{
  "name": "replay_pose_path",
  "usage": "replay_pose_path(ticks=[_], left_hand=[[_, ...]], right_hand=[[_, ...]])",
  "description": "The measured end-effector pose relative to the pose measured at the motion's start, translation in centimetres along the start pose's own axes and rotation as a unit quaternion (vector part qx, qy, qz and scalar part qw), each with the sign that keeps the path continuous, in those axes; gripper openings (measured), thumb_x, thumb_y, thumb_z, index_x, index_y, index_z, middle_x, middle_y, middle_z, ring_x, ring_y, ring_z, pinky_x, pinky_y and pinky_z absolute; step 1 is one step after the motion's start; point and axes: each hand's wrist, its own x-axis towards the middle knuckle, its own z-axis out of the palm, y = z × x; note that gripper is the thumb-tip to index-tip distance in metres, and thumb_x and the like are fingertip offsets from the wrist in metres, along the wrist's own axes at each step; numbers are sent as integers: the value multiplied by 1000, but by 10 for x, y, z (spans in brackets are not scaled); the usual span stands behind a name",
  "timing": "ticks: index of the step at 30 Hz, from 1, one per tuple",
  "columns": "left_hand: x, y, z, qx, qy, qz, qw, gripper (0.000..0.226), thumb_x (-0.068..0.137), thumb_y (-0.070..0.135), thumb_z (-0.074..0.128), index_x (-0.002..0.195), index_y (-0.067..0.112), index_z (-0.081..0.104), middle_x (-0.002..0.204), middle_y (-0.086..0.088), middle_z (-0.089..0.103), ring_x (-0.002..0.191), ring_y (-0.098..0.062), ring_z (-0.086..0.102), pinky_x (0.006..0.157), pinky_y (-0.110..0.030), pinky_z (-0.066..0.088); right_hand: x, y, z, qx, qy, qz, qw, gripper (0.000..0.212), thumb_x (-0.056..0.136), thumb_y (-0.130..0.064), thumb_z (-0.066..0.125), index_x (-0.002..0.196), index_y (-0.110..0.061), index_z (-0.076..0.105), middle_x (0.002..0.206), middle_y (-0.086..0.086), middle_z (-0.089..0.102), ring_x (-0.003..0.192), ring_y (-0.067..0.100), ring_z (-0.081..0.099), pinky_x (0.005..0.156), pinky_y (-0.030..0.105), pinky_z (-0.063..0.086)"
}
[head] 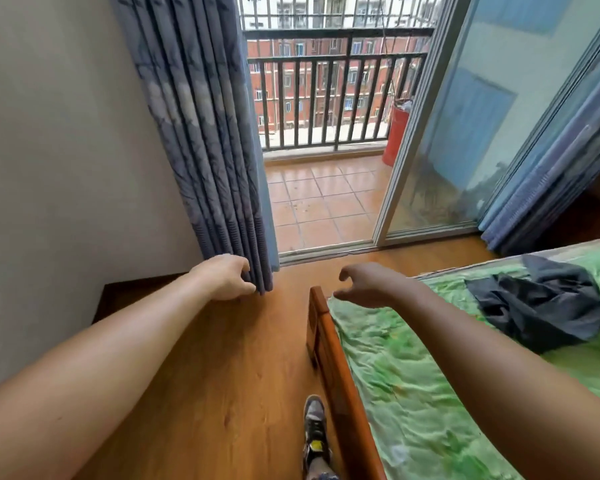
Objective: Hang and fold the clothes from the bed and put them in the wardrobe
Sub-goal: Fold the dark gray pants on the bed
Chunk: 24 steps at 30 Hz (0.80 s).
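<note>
Only one view, the head camera, with places given on a clock face about the frame's centre.

Hands, two. The left hand (227, 277), at 8 o'clock, pinches the bottom folds of the near curtain (201, 133) between thumb and curled fingers. The right hand (364, 284), at 4 o'clock, hangs above the bed corner with its fingers spread and loosely bent, holding nothing.

Task items. One bed (413, 375), covered by a rumpled green sheet, fills the sector from 3 to 5 o'clock; its wooden footboard (336, 368) runs toward 6 o'clock. One crumpled dark clothing heap (541, 306) lies on the sheet at 4 o'clock, well apart from both hands. Whether it is one garment or several cannot be told.

Surroundings. There are two curtains: the near curtain hangs at 11 o'clock, and a far curtain (551, 188) is gathered at 3 o'clock. One sliding glass door (465, 133) stands open at 2 o'clock. Beyond it, at 12 o'clock, is a tiled balcony with one dark railing (326, 98). One red bin (397, 133) stands at 1 o'clock; something shows at its mouth, too small to identify. One shoe (315, 427) rests on the wooden floor (239, 358) at 6 o'clock.
</note>
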Motion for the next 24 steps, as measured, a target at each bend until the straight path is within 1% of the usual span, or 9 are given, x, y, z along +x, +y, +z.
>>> replay_pose_path(ticks=[3, 5, 7, 9, 13, 17, 22, 24], left_hand=[[77, 15, -23, 10, -8, 7, 1000, 43, 86, 51, 64, 122, 28, 63, 115, 4, 66, 99, -16, 64, 86, -36, 57], [121, 25, -42, 24, -16, 11, 1000, 45, 86, 51, 64, 123, 26, 63, 118, 1, 67, 103, -19, 63, 89, -39, 56], [163, 32, -61, 34, -18, 12, 999, 47, 87, 51, 62, 126, 25, 62, 122, 0, 65, 109, -21, 61, 92, -39, 53], [204, 35, -79, 40, -14, 20, 999, 47, 88, 51, 61, 127, 24, 62, 125, -1, 64, 111, -21, 59, 93, -37, 52], [288, 39, -111, 52, -17, 33, 998, 52, 91, 49, 60, 137, 24, 55, 136, -2, 58, 121, -22, 55, 93, -35, 47], [379, 46, -135, 53, -26, 43, 997, 59, 91, 49, 62, 143, 23, 50, 141, -3, 55, 124, -23, 54, 99, -36, 48], [506, 53, -159, 81, -22, 100, 991, 58, 92, 47, 66, 142, 19, 52, 137, -7, 58, 119, -25, 57, 94, -36, 48], [555, 53, -172, 111, -37, 130, 985, 58, 93, 47, 64, 142, 19, 51, 136, -6, 58, 120, -26, 57, 95, -37, 49]], right_hand=[[73, 29, -31, 6, -6, 5, 1000, 56, 94, -50, 62, 139, -17, 56, 140, 12, 58, 127, 30, 53, 94, 32, 43], [115, 45, -55, 6, -15, 10, 1000, 55, 94, -49, 62, 138, -16, 56, 141, 12, 58, 128, 30, 53, 99, 34, 45], [156, 57, -81, 4, -9, 14, 1000, 54, 94, -49, 62, 135, -15, 58, 139, 13, 60, 126, 32, 54, 102, 38, 46], [192, 66, -105, 5, -3, 18, 1000, 53, 93, -50, 61, 134, -16, 59, 136, 13, 61, 124, 32, 56, 102, 39, 47], [259, 82, -138, 7, -9, 33, 999, 51, 93, -52, 60, 132, -18, 59, 132, 11, 63, 119, 31, 58, 98, 39, 49], [326, 104, -161, 17, -6, 67, 998, 53, 94, -52, 59, 136, -19, 56, 134, 10, 62, 120, 31, 57, 97, 40, 49], [414, 133, -190, 49, 14, 129, 990, 57, 95, -52, 59, 140, -19, 52, 138, 9, 59, 122, 30, 56, 98, 41, 48], [447, 145, -206, 71, 13, 155, 985, 55, 95, -53, 58, 139, -20, 53, 138, 7, 59, 121, 29, 56, 97, 40, 49]])
